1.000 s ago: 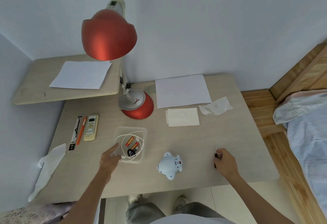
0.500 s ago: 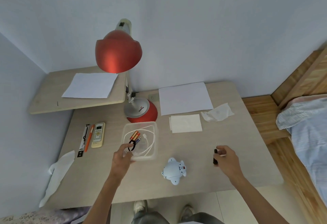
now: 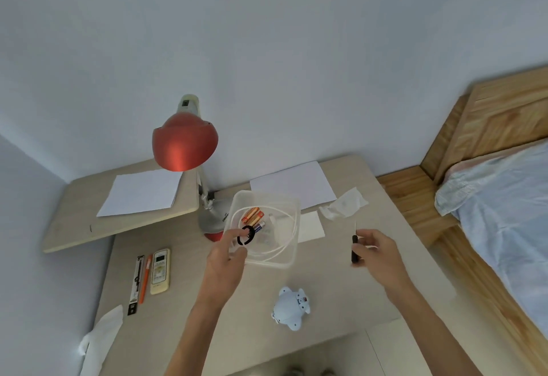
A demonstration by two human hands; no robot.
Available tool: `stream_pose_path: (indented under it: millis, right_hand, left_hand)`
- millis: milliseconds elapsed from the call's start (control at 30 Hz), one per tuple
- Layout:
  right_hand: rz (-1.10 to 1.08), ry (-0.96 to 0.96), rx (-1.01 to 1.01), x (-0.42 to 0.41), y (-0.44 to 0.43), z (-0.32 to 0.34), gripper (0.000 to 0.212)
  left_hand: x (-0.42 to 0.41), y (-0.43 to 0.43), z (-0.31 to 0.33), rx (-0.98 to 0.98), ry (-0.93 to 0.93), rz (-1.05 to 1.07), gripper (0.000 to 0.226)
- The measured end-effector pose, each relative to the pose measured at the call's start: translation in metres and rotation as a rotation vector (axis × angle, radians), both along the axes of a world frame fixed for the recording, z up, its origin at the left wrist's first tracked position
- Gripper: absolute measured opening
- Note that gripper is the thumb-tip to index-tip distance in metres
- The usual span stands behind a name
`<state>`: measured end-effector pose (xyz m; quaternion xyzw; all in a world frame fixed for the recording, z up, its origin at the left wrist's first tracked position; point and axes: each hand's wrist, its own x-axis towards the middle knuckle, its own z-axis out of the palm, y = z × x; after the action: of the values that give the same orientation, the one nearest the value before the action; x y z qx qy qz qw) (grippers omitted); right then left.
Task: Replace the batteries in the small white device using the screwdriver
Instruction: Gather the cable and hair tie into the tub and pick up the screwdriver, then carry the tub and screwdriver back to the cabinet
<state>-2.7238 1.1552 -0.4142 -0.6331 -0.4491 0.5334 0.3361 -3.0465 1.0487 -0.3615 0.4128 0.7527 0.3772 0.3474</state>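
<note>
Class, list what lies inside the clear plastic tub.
Inside the clear plastic tub: two orange batteries, one dark battery, a coiled white cable and a black ring. The left hand, gripping the rim, covers its near-left corner.

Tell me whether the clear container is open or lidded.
Open: no lid on the clear container; a finger of the left hand reaches over its rim towards the batteries.

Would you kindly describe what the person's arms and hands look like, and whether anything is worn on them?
The left hand and right hand wear no gloves, and no ring, watch or bracelet shows on either. Both forearms are uncovered too, with no sleeve in view down to the frame's lower edge.
</note>
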Motion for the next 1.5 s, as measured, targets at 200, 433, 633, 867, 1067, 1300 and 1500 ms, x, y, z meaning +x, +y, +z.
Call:
stream_pose_path:
  millis: [200, 433, 633, 867, 1067, 1300, 1500]
  right_hand:
    - [-0.130, 0.116, 0.073, 0.007, -0.026, 0.066, 0.029]
    - [-0.391, 0.130, 0.116, 0.048, -0.082, 0.114, 0.027]
    - [-0.619, 0.128, 0.147, 0.100, -0.139, 0.131, 0.026]
    - [-0.811, 0.108, 0.196, 0.192, -0.214, 0.141, 0.027]
    - [-0.954, 0.095, 0.227, 0.290, -0.297, 0.149, 0.027]
    - [-1.173, 0.063, 0.272, 0.403, -0.419, 0.156, 0.028]
    - [-1.382, 0.044, 0.319, 0.469, -0.542, 0.155, 0.027]
  left_hand:
    - [0.036, 0.033, 0.034, 0.054, -0.031, -0.211, 0.034]
    - [0.098, 0.050, 0.064, 0.086, -0.031, -0.478, 0.023]
    - [0.172, 0.047, 0.074, 0.089, 0.002, -0.683, 0.028]
    - [0.286, 0.025, 0.072, 0.096, 0.019, -0.926, 0.033]
    - [0.412, -0.024, 0.079, 0.096, -0.053, -1.080, 0.030]
    - [0.573, -0.101, 0.077, 0.099, -0.073, -1.304, 0.031]
    - [0.697, -0.189, 0.073, 0.041, -0.098, -1.462, 0.039]
